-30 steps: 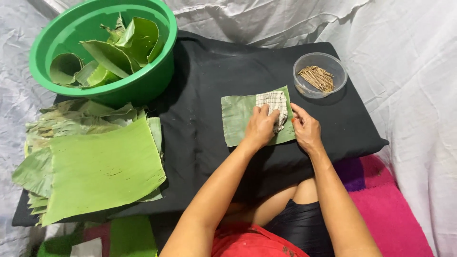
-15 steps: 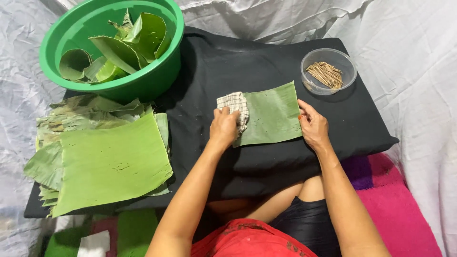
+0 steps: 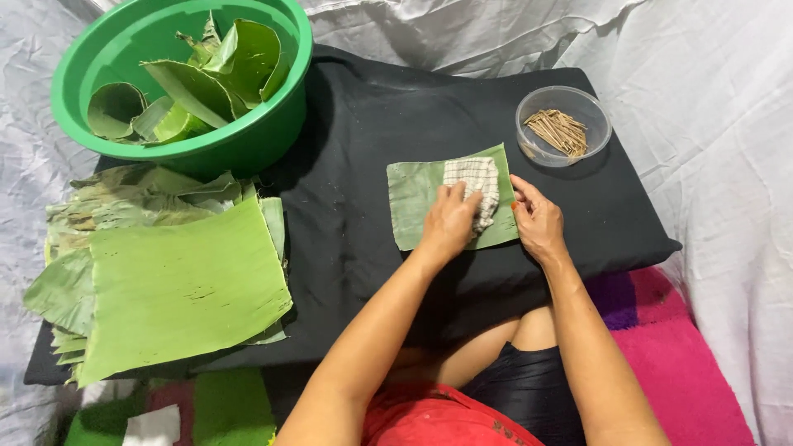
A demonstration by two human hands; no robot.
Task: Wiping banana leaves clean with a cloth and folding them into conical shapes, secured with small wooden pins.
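1. Looking down through the head camera, I saw the left hand [image 3: 450,221] curled over a checked cloth [image 3: 477,188], fingers bent and pressing it onto a cut piece of banana leaf [image 3: 413,206].
2. I found the right hand [image 3: 538,221] lying flat and mostly open at the leaf's right edge, fingertips touching it and grasping nothing, as if pinning it down.
3. That leaf piece lay flat on the black pad [image 3: 363,124], roughly at its middle, directly under both hands and just beside the clear bowl of small sticks [image 3: 563,125].
4. I judged the leaf to be light, thin and pliable, yet prone to splitting along its ribs; I would take it by an edge or corner with flat fingers, not by a pinch in the middle.
5. The cloth looked soft and limp, easy to bunch in the palm, and it sat between the left fingers and the upper right part of the leaf.
6. A stack of larger leaves [image 3: 178,285] lay well apart to the left, with the green basin [image 3: 178,74] of rolled leaves behind it.
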